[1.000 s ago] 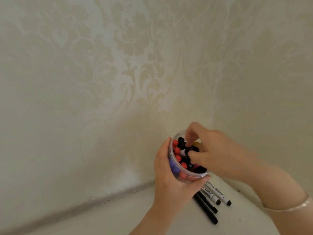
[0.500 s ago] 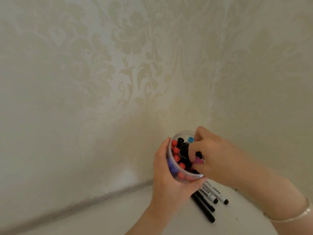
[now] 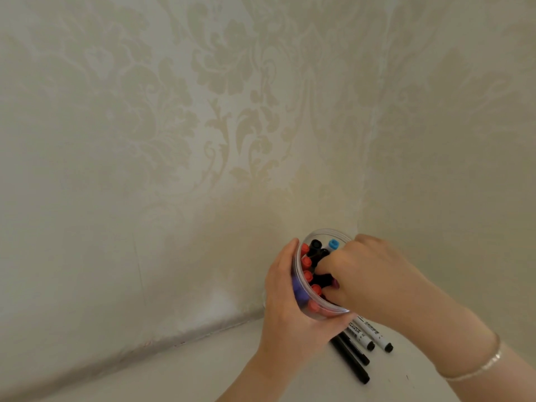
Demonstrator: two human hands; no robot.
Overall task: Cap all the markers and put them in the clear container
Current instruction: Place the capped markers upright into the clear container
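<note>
Presently the clear container (image 3: 311, 310) is held off the counter (image 3: 203, 369), tilted so its mouth faces the viewer, low in the scene at about five o'clock from centre. The left hand (image 3: 285, 309) is wrapped around its wall from the nine o'clock side, thumb along the rim and fingers closed under the base: clamped on the container. The right hand (image 3: 374, 278) enters from three o'clock, fingers curled down into the mouth among the markers; whether they are pinched on any one marker cannot be told, since the fingertips are hidden among the caps. Inside, a row of red caps (image 3: 307, 276) stands along the nine o'clock wall, black caps (image 3: 315, 245) beside them, and one blue cap (image 3: 333, 244) at twelve o'clock near the far rim. A purple shape shows through the wall beneath the left thumb. On the counter, at six o'clock from the container, lie two white markers (image 3: 369, 333) with black ends and two black pens (image 3: 352, 358), side by side, partly covered by the left hand. A thin bracelet (image 3: 483, 367) sits on the right wrist. Patterned wallpaper (image 3: 217, 126) covers both walls meeting behind.
</note>
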